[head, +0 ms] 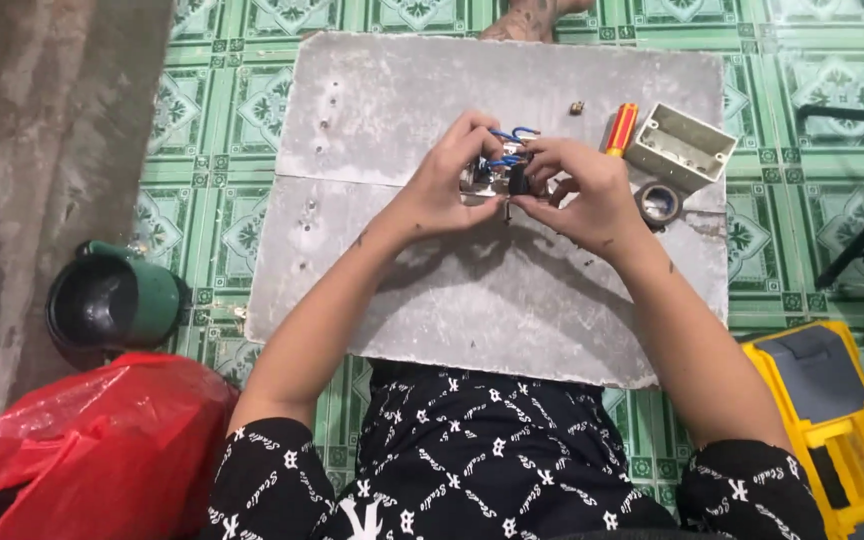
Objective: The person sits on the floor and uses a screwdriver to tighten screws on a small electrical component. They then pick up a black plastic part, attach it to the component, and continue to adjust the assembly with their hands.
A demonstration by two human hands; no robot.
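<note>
Switch module [500, 175]: small, black, blue-wired; gripped between both hands.

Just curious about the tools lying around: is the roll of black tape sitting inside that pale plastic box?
No. The roll of black tape lies on the grey board, just beside the open pale plastic box, not in it.

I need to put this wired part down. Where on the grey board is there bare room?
The grey board is bare at its far left and along the near edge below both hands. The right far corner is crowded: screwdriver, plastic box, tape roll.
</note>
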